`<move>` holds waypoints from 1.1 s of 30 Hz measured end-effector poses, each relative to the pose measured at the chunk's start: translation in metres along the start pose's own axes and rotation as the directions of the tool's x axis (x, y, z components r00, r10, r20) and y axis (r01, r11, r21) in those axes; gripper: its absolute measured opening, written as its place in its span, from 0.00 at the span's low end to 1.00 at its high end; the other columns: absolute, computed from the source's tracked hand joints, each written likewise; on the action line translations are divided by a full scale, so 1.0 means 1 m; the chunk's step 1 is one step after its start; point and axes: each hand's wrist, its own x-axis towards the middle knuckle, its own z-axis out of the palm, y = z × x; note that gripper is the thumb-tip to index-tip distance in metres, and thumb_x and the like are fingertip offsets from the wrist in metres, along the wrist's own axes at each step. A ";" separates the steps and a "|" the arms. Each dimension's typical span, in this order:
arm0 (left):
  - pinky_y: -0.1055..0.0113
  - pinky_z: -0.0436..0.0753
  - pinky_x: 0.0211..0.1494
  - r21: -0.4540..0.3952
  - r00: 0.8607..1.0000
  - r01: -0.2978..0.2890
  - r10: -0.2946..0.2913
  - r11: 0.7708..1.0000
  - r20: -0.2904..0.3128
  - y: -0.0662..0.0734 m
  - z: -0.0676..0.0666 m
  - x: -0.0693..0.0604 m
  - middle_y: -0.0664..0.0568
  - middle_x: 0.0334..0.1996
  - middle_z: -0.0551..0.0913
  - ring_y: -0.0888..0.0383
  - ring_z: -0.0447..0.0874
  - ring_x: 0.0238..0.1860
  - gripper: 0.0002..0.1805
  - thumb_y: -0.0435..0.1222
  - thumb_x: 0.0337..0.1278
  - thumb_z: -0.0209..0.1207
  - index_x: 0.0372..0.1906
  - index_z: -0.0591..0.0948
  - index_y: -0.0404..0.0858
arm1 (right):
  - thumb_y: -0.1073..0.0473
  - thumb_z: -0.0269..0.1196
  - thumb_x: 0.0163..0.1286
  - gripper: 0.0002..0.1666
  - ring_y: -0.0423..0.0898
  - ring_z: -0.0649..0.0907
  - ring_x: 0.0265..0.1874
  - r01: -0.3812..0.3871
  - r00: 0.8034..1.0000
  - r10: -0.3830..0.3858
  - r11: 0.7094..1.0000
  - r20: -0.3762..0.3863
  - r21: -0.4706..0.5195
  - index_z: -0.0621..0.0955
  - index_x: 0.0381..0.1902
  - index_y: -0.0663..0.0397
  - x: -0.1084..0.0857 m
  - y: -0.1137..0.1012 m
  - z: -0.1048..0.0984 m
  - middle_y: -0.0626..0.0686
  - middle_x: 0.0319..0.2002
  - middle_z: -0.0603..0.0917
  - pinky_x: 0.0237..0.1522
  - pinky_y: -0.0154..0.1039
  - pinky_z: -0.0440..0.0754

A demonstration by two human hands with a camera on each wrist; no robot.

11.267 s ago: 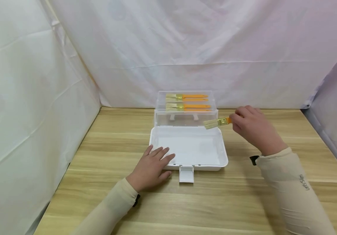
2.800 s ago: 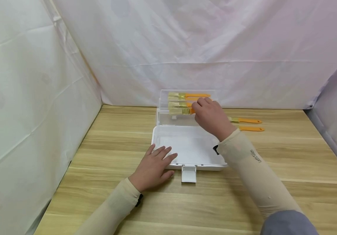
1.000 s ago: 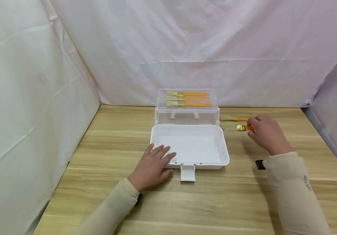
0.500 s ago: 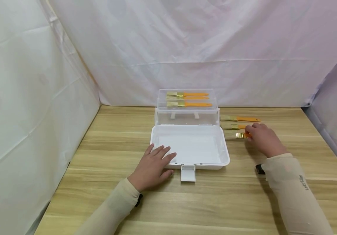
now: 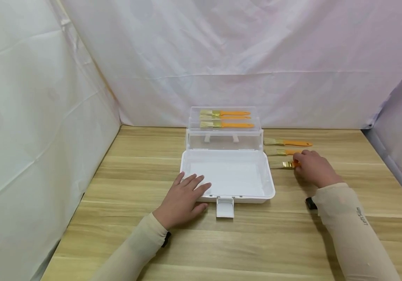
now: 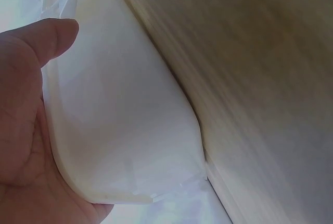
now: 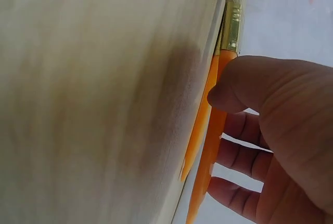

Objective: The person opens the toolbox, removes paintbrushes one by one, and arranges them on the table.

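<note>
Orange-handled brush (image 5: 288, 164) was pinched in the right hand (image 5: 316, 168), just lowered toward the counter (image 5: 257, 246) beside two laid brushes (image 5: 296, 143); a third placement was judged nearly complete. Further brushes (image 5: 237, 125) were seen in the clear lid (image 5: 222, 144). White box (image 5: 273, 191) was touched by the spread left hand (image 5: 181, 200).

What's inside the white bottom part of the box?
Inside the white box base, I can see just bare white plastic. The left hand covers its near-left corner, so what's under there can't be seen.
</note>
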 end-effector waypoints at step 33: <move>0.42 0.58 0.72 0.005 1.000 0.002 -0.002 1.000 0.005 0.001 -0.002 0.000 0.46 0.65 0.75 0.46 0.70 0.67 0.29 0.52 0.61 0.62 0.66 0.77 0.48 | 0.68 0.62 0.60 0.12 0.55 0.77 0.29 0.086 0.988 -0.091 0.995 -0.128 -0.049 0.81 0.43 0.62 0.013 -0.021 -0.032 0.60 0.37 0.79 0.27 0.52 0.77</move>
